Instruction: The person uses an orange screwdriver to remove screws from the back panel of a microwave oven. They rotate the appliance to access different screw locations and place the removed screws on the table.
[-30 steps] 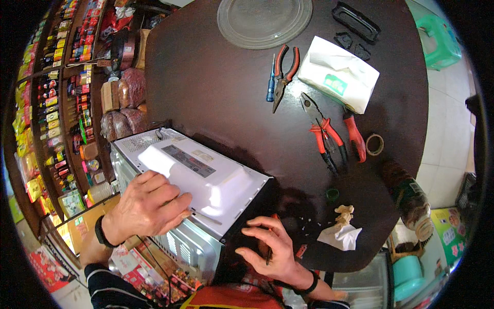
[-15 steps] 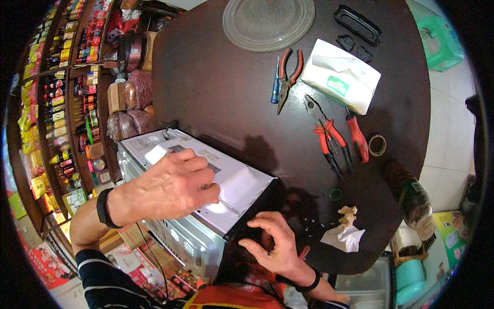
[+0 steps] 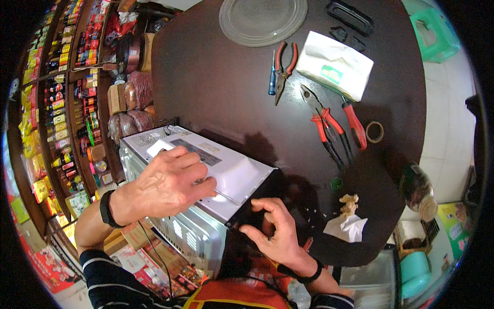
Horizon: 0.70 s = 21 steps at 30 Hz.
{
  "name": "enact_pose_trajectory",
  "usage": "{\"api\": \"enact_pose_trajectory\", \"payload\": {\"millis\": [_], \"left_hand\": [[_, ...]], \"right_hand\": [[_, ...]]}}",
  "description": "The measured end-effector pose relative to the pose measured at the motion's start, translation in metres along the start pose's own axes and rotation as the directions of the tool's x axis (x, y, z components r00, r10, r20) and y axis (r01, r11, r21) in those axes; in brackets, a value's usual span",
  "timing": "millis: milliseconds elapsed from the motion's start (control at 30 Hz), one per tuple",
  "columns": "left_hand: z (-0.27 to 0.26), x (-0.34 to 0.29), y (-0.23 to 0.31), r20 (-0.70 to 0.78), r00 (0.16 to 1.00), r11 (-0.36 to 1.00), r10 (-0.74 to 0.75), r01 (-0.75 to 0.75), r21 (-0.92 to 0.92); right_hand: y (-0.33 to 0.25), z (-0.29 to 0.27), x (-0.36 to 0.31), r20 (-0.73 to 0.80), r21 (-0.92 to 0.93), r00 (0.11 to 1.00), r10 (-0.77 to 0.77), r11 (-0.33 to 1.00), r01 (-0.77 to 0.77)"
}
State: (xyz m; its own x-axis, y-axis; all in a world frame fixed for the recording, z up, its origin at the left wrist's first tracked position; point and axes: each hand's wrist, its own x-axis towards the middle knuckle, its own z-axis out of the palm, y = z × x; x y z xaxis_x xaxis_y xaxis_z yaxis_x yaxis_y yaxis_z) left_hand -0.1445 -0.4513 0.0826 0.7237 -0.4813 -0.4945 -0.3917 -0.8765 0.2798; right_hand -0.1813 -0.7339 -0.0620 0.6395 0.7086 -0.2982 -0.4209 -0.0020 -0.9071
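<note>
A microwave oven [image 3: 237,177] lies on the near left of the table, a pale metal panel facing up and a black end at the right. My left hand [image 3: 172,181] is closed over this panel, around a screwdriver [image 3: 226,198]. The slim metal shaft points right toward the black end; the handle is mostly hidden in my fist. Beside that end my right hand [image 3: 278,230] is curved with thumb and fingers apart, fingertips at the dark edge. Whether they press on it I cannot tell.
On the dark table [image 3: 206,77] lie pliers [image 3: 283,72], more red-handled pliers [image 3: 325,121], a blue screwdriver [image 3: 272,77], a red-handled tool [image 3: 355,126], a tape roll [image 3: 374,132], a tissue pack [image 3: 334,64] and a glass turntable [image 3: 262,20]. A jar [image 3: 418,190] stands right; shelves [image 3: 72,77] left.
The view has shifted slightly, so the tabletop things sit a little higher. My right hand has come slightly closer to the oven's black end. My left hand keeps its hold on the screwdriver.
</note>
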Motion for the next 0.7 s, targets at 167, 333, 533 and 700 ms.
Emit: {"api": "enact_pose_trajectory", "payload": {"millis": [167, 333, 533, 700], "left_hand": [[0.001, -0.003, 0.011, -0.038, 0.998, 0.999, -0.048, 0.049, 0.023], [0.004, -0.004, 0.018, -0.05, 0.997, 0.998, -0.059, 0.06, 0.013], [0.011, -0.002, 0.013, 0.0, 0.996, 0.99, -0.094, 0.093, -0.104], [0.011, 0.004, 0.007, -0.022, 1.0, 0.993, -0.009, 0.006, -0.115]], "right_hand": [[0.003, 0.004, -0.011, -0.02, 0.038, 1.0, 0.016, 0.999, -0.016], [-0.002, 0.011, -0.033, -0.004, -0.13, 0.997, -0.072, 0.989, 0.071], [-0.001, 0.018, -0.039, 0.002, -0.251, 0.98, -0.2, 0.948, 0.194], [0.001, 0.016, -0.037, 0.008, -0.293, 0.971, -0.241, 0.927, 0.233]]}}
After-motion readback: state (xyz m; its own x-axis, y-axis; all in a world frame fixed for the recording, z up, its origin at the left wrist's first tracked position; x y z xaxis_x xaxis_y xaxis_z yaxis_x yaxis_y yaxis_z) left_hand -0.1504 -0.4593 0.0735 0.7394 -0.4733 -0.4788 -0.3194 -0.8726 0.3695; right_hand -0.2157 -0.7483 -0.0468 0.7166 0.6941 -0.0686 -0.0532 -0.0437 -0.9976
